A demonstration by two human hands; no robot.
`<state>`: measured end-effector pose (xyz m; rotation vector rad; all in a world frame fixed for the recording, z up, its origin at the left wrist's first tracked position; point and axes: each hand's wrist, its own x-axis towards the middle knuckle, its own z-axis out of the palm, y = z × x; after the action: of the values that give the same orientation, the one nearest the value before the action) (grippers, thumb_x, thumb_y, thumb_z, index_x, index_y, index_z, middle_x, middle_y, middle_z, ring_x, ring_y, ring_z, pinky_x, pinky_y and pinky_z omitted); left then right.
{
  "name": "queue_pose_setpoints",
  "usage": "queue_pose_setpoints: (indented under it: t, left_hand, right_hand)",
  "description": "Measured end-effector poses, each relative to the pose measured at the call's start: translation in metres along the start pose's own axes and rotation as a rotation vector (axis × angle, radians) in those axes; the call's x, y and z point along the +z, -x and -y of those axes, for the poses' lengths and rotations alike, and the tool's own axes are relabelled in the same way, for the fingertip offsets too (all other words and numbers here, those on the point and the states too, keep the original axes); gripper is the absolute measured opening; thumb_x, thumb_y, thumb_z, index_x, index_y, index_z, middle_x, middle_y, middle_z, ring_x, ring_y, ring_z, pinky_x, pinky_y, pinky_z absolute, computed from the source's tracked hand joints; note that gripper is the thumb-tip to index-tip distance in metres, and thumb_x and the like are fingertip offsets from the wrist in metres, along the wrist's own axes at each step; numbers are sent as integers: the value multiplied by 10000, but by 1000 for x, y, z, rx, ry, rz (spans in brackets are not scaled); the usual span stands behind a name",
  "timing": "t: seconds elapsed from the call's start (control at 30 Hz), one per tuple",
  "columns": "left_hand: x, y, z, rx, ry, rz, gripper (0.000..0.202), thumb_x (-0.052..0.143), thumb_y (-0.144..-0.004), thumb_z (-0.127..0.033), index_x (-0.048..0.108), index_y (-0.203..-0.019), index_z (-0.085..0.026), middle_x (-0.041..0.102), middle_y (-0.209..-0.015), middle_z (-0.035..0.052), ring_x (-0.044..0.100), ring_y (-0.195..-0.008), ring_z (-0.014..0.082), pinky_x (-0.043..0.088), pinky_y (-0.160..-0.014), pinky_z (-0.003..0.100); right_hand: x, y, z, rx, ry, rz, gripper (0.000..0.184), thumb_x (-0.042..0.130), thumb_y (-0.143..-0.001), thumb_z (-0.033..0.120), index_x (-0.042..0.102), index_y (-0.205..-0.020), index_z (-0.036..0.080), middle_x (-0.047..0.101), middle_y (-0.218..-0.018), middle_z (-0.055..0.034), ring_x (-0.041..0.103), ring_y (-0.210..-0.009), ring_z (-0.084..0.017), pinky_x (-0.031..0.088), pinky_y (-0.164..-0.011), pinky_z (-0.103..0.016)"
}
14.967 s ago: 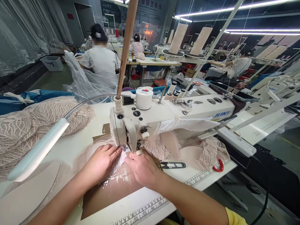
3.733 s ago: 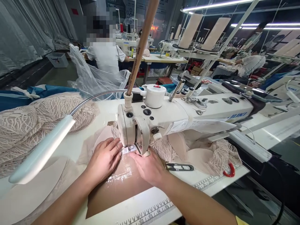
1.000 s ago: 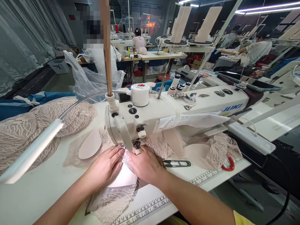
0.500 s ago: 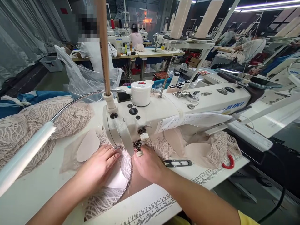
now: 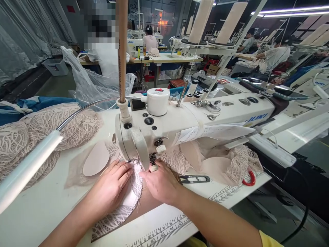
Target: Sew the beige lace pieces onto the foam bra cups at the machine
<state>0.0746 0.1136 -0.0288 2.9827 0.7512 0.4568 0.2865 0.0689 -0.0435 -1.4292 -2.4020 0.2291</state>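
The lace piece [image 5: 137, 183] runs under the stitching end of the sewing machine [image 5: 177, 118], its curved edge, with loose threads, trailing out on the machine's near side. The left hand [image 5: 114, 181] lies flat on it just in front of the machine, fingers extended and close together, pressing rather than gripping. The right hand [image 5: 164, 183] is across the lace, thumb stretched to its edge; the machine partly hides its fingers, so I cannot tell whether they pinch anything. Left of the machine lie a smooth beige cup [image 5: 96, 160] and a lace pile [image 5: 64, 130]; near its right side, thread snips [image 5: 196, 179]. Fingertips so near the stitching end could be caught if a hand slid too far, and uneven pressure might pucker the lace
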Motion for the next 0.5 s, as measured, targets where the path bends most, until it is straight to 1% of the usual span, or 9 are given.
queue_pose_setpoints:
  t: [0.07, 0.13, 0.2, 0.27, 0.37, 0.5]
  left_hand:
    - [3, 1, -1, 11, -23, 5, 313, 461, -856, -62, 617, -1122, -117, 609, -1148, 148, 521, -1064, 290, 416, -949, 504]
    - [6, 2, -3, 2, -22, 11, 332, 450, -868, -70, 609, -1154, -120, 604, -1149, 154, 522, -1051, 289, 449, -902, 483]
    - [9, 2, -5, -9, -4, 21, 359, 437, -873, -67, 596, -1191, -120, 600, -1143, 161, 526, -1041, 287, 463, -880, 476]
    - [12, 2, -7, -6, 12, 34, 415, 435, -856, -44, 576, -1235, -138, 592, -1162, 161, 524, -1058, 290, 450, -904, 503]
    - [13, 2, -9, -3, 22, 47, 491, 458, -817, -27, 549, -1280, -161, 578, -1204, 161, 516, -1096, 305, 416, -942, 549]
    - [13, 5, -9, -7, 49, 38, 493, 465, -805, -22, 558, -1269, -159, 584, -1213, 158, 524, -1104, 302, 395, -967, 562]
  right_hand:
    - [1, 0, -1, -23, -26, -37, 208, 457, -798, 71, 629, -800, 187, 506, -704, -29, 405, -681, -168, 385, -725, -282]
    - [2, -1, -2, -31, -47, -87, 220, 441, -816, 68, 628, -785, 181, 538, -735, -40, 438, -703, -170, 391, -737, -284]
    - [2, -1, -2, -5, -57, -130, 216, 445, -818, 70, 618, -737, 171, 554, -755, -52, 459, -706, -167, 394, -722, -276]
    - [1, -2, -2, 32, -60, -151, 204, 461, -800, 63, 614, -708, 163, 554, -749, -54, 465, -687, -159, 395, -696, -265]
    - [1, -2, -2, 33, -66, -128, 206, 467, -799, 72, 647, -778, 168, 586, -805, -60, 496, -731, -167, 403, -712, -272]
    - [2, -1, -1, -2, -39, -42, 256, 446, -848, 106, 665, -949, 194, 619, -945, -72, 522, -876, -200, 402, -813, -316]
